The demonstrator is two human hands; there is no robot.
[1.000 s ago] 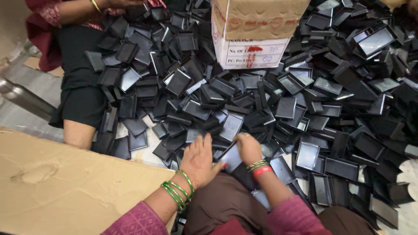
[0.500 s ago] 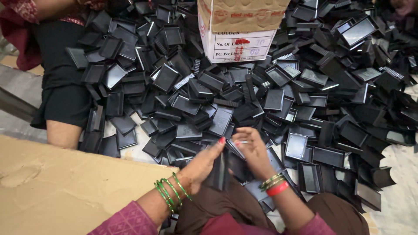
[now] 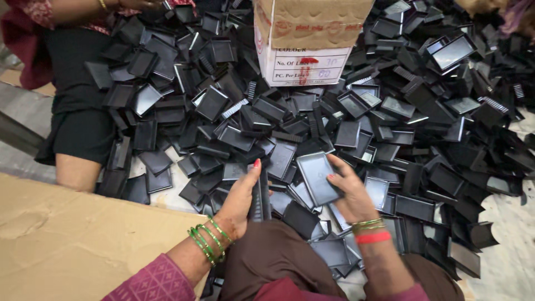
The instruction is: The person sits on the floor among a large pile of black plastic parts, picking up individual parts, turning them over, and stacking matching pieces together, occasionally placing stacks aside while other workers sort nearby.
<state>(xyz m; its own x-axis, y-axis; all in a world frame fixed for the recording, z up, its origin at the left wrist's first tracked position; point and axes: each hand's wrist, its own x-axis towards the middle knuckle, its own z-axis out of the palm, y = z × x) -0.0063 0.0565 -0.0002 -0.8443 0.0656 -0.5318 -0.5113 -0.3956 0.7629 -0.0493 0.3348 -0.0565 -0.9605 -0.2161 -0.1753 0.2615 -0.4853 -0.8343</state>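
My left hand (image 3: pixel 238 199) grips an upright stack of black plastic trays (image 3: pixel 259 196) by its side, thumb up along the edge. My right hand (image 3: pixel 351 192) holds a single flat black rectangular tray (image 3: pixel 316 177), lifted just above the heap and just right of the stack. Both wrists wear bangles, green on the left, gold and red on the right. My lap in brown cloth lies below the hands.
A large heap of loose black trays (image 3: pixel 390 111) covers the floor ahead and to the right. A cardboard box (image 3: pixel 306 39) with a white label stands at the top middle. Another person (image 3: pixel 78 106) sits at the upper left. A flat cardboard sheet (image 3: pixel 67 239) lies at the lower left.
My hands have risen from the pile. The left now holds a stack upright and the right has lifted a single tray beside it. The view has tilted slightly downward.
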